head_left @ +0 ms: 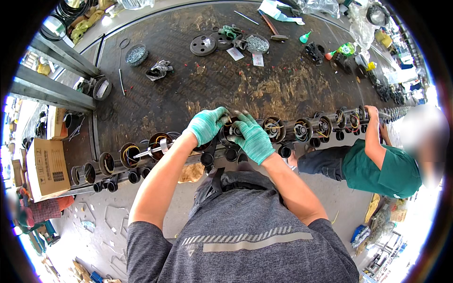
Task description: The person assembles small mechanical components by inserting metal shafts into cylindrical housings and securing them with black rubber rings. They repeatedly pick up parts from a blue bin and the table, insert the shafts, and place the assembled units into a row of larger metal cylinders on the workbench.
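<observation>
Both my hands wear pale green gloves and meet over one round black housing (227, 130) in a long row along the table's near edge. My left hand (205, 126) is closed at the housing's left rim, its fingertips pinched on something too small to make out. From the right, my right hand (255, 139) curls its fingers over the housing's opening; what they grip inside is hidden. To the right stands another open housing (274, 129) with yellow wires and a metal part inside. A silver pointed tool (153, 150) lies across the housings left of my left forearm.
A person in a green shirt (377, 167) works at the row on my right. Across the dark table (165, 101) lie a hammer (272, 26), dishes of small metal parts (257, 44) and black discs (203, 45). Metal posts (56, 89) and a cardboard box (47, 167) stand left.
</observation>
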`<state>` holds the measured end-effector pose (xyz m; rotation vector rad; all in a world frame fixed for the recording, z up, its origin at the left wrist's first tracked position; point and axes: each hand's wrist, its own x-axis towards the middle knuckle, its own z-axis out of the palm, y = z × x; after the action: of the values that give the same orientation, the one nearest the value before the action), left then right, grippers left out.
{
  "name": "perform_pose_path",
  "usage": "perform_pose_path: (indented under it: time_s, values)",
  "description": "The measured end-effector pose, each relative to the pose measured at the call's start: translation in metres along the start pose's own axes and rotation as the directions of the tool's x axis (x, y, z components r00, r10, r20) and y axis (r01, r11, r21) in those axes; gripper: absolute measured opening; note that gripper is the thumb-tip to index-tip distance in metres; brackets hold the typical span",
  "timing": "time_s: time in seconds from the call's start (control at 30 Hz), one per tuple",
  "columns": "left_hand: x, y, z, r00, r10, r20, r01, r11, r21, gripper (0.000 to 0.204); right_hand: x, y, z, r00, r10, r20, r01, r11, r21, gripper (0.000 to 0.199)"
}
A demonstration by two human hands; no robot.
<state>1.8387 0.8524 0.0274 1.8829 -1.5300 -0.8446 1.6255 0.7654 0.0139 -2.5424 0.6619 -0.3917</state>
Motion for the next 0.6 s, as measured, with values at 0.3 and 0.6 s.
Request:
perform_pose_path:
  time_s: [0.3, 0.6]
  values:
    - [0.004, -0.006, 0.004, 0.999, 0.047, -0.025, -0.046, 0.999, 0.028, 0.024, -0.009, -0.015, -0.001, 0.987, 0.084, -0.134, -0.087, 0.996, -0.02, 0.049]
    - [0.005, -0.005, 0.006, 0.999, 0.045, -0.002, -0.045, 0.999, 0.02, 0.021, -0.089, 0.003, 0.057, 0.962, 0.002, 0.271, 0.026, 0.995, -0.099, 0.024]
